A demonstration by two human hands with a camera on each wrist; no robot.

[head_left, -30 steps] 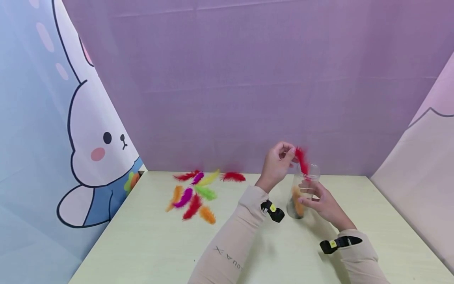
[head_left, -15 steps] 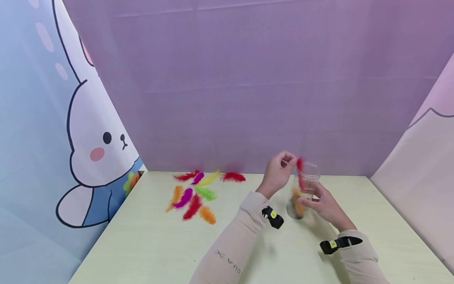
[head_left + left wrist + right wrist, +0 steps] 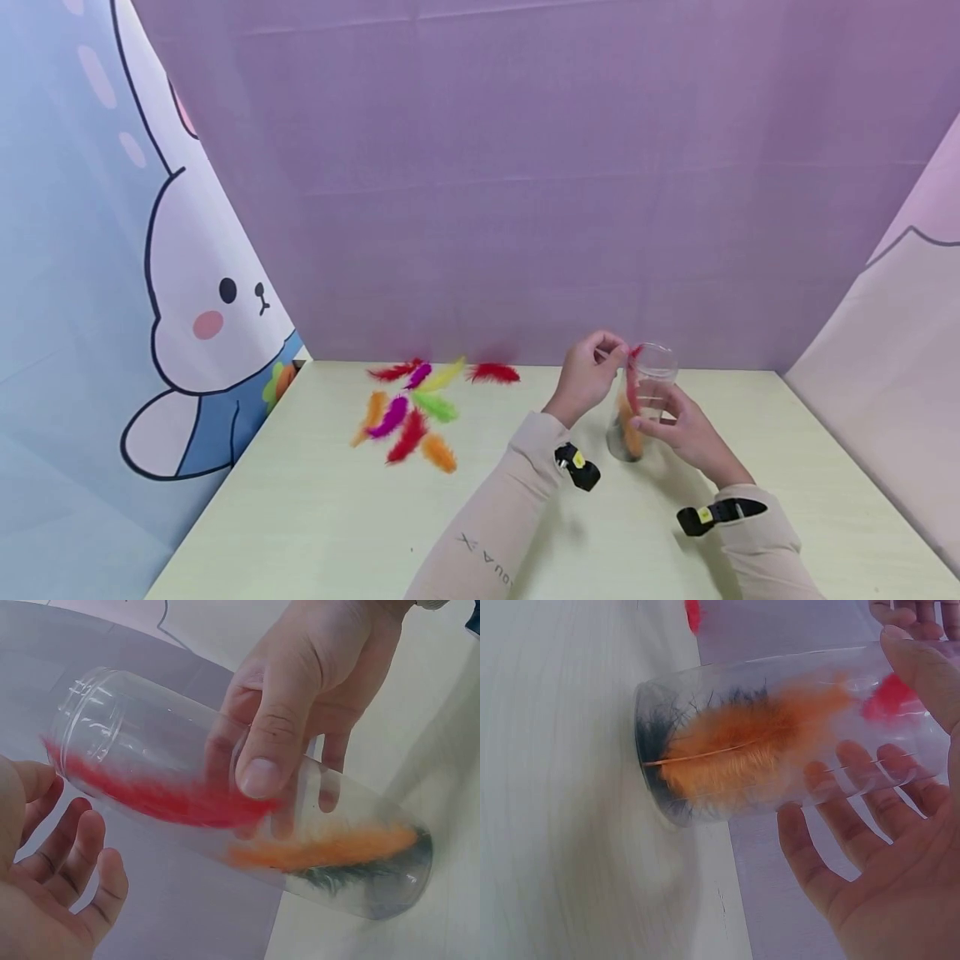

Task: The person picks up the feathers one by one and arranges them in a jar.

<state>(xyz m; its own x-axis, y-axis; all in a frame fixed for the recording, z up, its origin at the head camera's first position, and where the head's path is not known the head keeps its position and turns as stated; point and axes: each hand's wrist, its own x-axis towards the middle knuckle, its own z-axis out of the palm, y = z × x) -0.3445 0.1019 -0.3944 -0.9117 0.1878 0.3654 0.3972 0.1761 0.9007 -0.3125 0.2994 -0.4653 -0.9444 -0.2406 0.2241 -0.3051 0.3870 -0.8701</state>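
Observation:
A clear jar (image 3: 651,400) stands upright on the table, with an orange feather (image 3: 727,750) and dark feathery material (image 3: 656,735) at its bottom. My right hand (image 3: 686,429) grips the jar around its side, thumb in front, fingers behind. At the rim, my left hand (image 3: 588,375) pinches the upper end of a red feather (image 3: 165,795) between thumb and forefinger; its other fingers are loosely bent. Most of this feather hangs inside the jar, just above the orange one. The exact pinch point is hard to make out.
Several loose feathers lie left on the table (image 3: 300,517), among them a red one (image 3: 493,373), a yellow one (image 3: 442,375), a green one (image 3: 435,407), a purple one (image 3: 388,417) and an orange one (image 3: 438,452). A purple cloth (image 3: 525,183) rises behind.
My left hand has come down toward the jar's rim, and the red feather has gone from above the opening to mostly inside. The right hand and jar have stayed put.

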